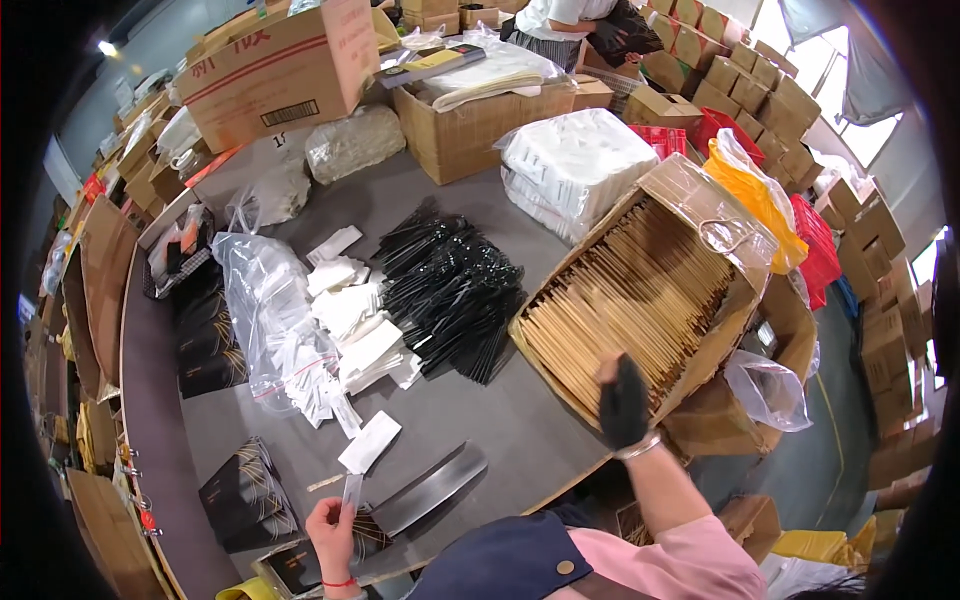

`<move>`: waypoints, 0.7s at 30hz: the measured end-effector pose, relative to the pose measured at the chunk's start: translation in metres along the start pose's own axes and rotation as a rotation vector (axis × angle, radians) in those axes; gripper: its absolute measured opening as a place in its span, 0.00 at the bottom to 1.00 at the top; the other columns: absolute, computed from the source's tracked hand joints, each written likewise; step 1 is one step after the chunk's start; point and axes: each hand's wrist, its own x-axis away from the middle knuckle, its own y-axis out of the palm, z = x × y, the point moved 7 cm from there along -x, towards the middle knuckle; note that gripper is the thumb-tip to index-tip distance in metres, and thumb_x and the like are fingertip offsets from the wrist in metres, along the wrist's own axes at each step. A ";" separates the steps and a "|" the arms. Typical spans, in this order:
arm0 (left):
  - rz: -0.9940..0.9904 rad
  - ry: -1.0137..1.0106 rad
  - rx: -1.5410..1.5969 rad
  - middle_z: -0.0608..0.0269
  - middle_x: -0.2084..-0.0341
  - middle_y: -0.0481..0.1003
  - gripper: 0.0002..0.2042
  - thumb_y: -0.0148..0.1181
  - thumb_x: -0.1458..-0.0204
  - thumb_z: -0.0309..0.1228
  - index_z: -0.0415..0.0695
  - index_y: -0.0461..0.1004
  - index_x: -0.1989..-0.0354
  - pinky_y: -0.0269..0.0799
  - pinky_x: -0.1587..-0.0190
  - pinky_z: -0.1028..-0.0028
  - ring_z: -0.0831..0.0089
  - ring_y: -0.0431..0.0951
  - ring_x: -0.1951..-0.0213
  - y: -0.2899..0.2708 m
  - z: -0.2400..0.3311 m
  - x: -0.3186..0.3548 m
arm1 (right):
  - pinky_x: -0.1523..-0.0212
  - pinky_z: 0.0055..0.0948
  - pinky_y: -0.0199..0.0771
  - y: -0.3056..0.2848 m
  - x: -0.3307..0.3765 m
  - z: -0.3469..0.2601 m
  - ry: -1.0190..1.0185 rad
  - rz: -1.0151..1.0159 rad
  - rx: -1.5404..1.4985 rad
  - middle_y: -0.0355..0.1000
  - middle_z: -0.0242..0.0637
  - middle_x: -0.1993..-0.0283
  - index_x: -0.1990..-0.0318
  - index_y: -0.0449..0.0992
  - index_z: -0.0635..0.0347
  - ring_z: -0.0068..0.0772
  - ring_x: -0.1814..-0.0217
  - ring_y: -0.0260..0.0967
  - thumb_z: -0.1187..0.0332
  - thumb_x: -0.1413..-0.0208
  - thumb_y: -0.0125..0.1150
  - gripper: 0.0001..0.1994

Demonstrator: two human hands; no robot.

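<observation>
My left hand (pixel 332 537), with a red string at the wrist, pinches a narrow translucent strip (pixel 352 493) near the table's front edge. Just beyond lies a white packet (pixel 371 442). A dark grey glossy curved piece (pixel 432 490) rests to the right, partly over a black card with gold lines. My right hand (pixel 624 405), in a black glove with bare fingertips, reaches over the near side of a carton (pixel 560 395). Thin tan pieces (pixel 610 320) fill the carton in tight rows. The right fingers are smeared, so their grip is unclear.
Black wrapped sticks (pixel 450 290) lie heaped mid-table beside white packets (pixel 352 310) and a clear plastic bag (pixel 262 300). Black gold-lined packs (pixel 248 495) sit at left. Wrapped white bundles (pixel 580 165) and cartons (pixel 480 125) line the back. Another person (pixel 570 30) stands beyond.
</observation>
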 end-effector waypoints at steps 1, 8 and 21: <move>-0.011 0.016 0.008 0.69 0.79 0.73 0.05 0.62 0.50 0.23 0.35 0.74 0.69 0.66 0.70 0.81 0.84 0.70 0.76 0.008 0.001 -0.003 | 0.64 0.33 0.68 0.014 0.025 0.007 0.060 -0.021 -0.060 0.67 0.44 0.69 0.61 0.70 0.64 0.40 0.67 0.67 0.75 0.37 0.49 0.03; -0.014 -0.034 0.004 0.71 0.77 0.72 0.04 0.61 0.49 0.21 0.36 0.73 0.68 0.66 0.70 0.82 0.84 0.69 0.74 -0.005 0.002 0.002 | 0.51 0.41 0.71 -0.008 -0.024 0.038 0.551 -0.222 0.065 0.74 0.52 0.57 0.58 0.74 0.69 0.54 0.54 0.72 0.63 0.41 0.55 0.15; -0.056 -0.021 0.040 0.70 0.79 0.72 0.04 0.61 0.49 0.22 0.35 0.73 0.69 0.65 0.70 0.82 0.85 0.70 0.75 0.014 0.004 -0.002 | 0.53 0.45 0.72 -0.004 -0.037 0.140 0.579 -0.445 0.604 0.73 0.49 0.57 0.59 0.79 0.60 0.50 0.55 0.72 0.59 0.48 0.59 0.16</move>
